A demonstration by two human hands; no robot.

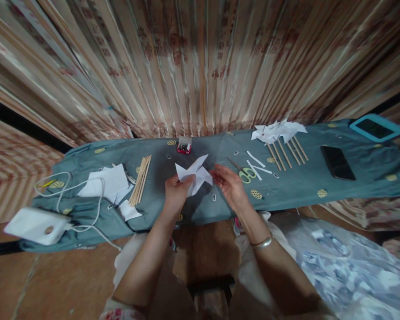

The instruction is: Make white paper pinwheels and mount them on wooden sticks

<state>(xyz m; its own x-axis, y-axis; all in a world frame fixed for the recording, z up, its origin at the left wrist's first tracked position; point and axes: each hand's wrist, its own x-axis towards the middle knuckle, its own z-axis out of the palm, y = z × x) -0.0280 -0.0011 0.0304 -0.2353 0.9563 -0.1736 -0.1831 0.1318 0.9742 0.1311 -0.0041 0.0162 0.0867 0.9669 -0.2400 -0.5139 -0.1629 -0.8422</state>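
A white paper pinwheel [195, 174] with folded, pointed blades is held above the cloth-covered table. My left hand [178, 189] is closed on it from the left, thumb over its middle. Just off the pinwheel's right blade is my right hand [229, 183], its fingers bent and slightly apart; I see nothing in them. Behind the pinwheel stands a small red open box [184, 145] of tiny dark pieces, too small to name. Green-handled scissors [246, 174] and thin white paper strips [259, 166] lie to the right of my right hand.
Wooden sticks [141, 180] and white paper sheets [111, 183] lie on the left, near a white power bank [38, 226] with a cable. Finished pinwheels on sticks [280, 132], a black phone [338, 163] and a blue-framed tablet [376, 127] lie right. A curtain [200, 66] hangs behind.
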